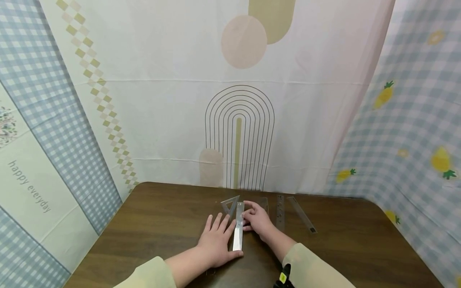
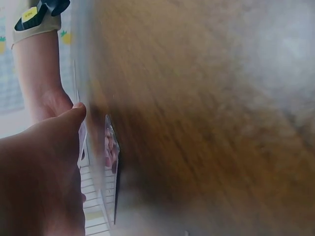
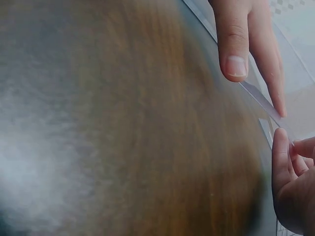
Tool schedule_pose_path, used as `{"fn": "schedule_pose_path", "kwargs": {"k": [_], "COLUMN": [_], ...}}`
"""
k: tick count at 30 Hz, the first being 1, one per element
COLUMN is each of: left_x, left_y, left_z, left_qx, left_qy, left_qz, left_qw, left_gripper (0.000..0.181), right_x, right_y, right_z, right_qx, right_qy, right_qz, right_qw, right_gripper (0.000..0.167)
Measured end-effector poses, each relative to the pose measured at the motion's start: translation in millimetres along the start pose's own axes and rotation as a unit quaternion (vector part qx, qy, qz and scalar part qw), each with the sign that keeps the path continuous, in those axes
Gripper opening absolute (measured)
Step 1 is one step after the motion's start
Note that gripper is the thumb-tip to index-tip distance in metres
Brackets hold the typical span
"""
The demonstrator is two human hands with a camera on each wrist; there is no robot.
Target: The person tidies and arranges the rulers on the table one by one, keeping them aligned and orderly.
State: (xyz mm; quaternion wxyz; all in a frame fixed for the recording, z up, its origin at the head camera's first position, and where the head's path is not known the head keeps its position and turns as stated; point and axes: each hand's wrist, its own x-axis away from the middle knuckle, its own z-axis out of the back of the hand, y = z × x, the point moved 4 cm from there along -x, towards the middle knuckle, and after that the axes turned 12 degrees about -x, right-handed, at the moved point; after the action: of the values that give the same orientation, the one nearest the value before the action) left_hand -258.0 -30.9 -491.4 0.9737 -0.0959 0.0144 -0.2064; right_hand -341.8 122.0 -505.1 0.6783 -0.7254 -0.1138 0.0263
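A clear, shiny ruler [image 1: 238,239] lies lengthwise between the two hands on the table. My left hand [image 1: 215,242] rests at its left side with fingers spread and straight, the thumb reaching across the near end. My right hand [image 1: 260,222] is at the ruler's right edge, index finger stretched toward the far end. In the right wrist view, the thumb and fingers of that right hand [image 3: 295,189] pinch the thin ruler edge [image 3: 261,101], while the left thumb touches farther along. Just beyond the left fingertips lies a clear set square [image 1: 231,200].
Another transparent piece [image 1: 265,203], partly hidden, lies behind the right hand. To its right are a clear ruler with round cutouts [image 1: 280,212] and a slanted clear ruler [image 1: 303,215]. The brown wooden table [image 1: 155,224] meets a hanging patterned cloth [image 1: 169,132] at the back.
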Motion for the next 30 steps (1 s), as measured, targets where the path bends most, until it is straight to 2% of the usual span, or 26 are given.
{"fn": "schedule_pose_path", "kwargs": {"k": [10, 16, 24, 30], "left_x": [16.0, 20.6, 28.8, 33.3], "left_y": [-0.1, -0.3, -2.0, -2.0], "left_z": [-1.4, -4.0, -8.5, -8.3], "left_qx": [0.004, 0.0, 0.034, 0.037], "left_qy": [0.004, 0.007, -0.008, -0.008], "left_qz": [0.004, 0.003, 0.0, 0.0], "left_qw": [1.0, 1.0, 0.9994, 0.9993], "left_gripper": [0.099, 0.099, 0.1, 0.1], "right_x": [10.2, 16.5, 22.1, 25.6], "right_y": [3.4, 4.1, 7.8, 7.3], "right_z": [-9.1, -13.3, -17.9, -20.9], "right_qx": [-0.003, -0.007, -0.011, -0.008], "right_qy": [-0.022, -0.028, -0.043, -0.044], "right_qz": [-0.001, 0.003, 0.005, 0.007], "right_qw": [0.9998, 0.9996, 0.999, 0.999], "right_gripper": [0.053, 0.054, 0.055, 0.053]}}
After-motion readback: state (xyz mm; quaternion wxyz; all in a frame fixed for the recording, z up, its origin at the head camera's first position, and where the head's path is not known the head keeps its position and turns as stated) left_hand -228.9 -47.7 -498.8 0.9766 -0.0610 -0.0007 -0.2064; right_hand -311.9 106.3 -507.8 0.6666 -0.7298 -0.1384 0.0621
